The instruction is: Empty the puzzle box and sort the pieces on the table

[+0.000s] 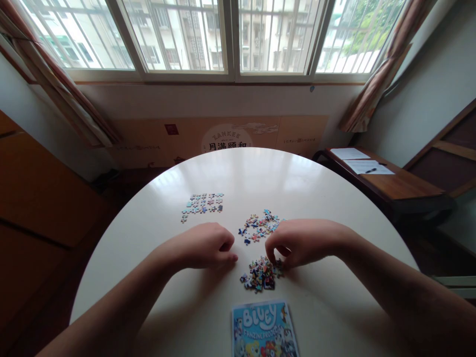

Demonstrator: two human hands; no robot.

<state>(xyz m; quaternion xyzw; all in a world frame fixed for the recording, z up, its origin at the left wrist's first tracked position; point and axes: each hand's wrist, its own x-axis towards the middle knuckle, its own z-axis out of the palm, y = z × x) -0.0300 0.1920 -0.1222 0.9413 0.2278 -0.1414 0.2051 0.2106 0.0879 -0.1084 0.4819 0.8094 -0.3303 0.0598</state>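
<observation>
On the white round table, my left hand (211, 245) hovers with its fingers curled in and the thumb pointing right. Nothing shows between thumb and fingers, though the fingertips are partly hidden. My right hand (303, 243) reaches down at the right edge of the near pile of jigsaw puzzle pieces (258, 275). Its index finger and thumb close in on a puzzle piece (278, 265) there. Behind it a second loose heap of puzzle pieces (256, 228) is spread out, partly covered by that hand. Farther left, several separate puzzle pieces (204, 203) lie in rough rows.
A blue picture card (260, 329) reading "Bluey" lies at the near side of the table (148, 218). Right of the table, a wooden bench (405, 181) bears papers (368, 167) and a pen. A printed cardboard panel (148, 134) stands under the window.
</observation>
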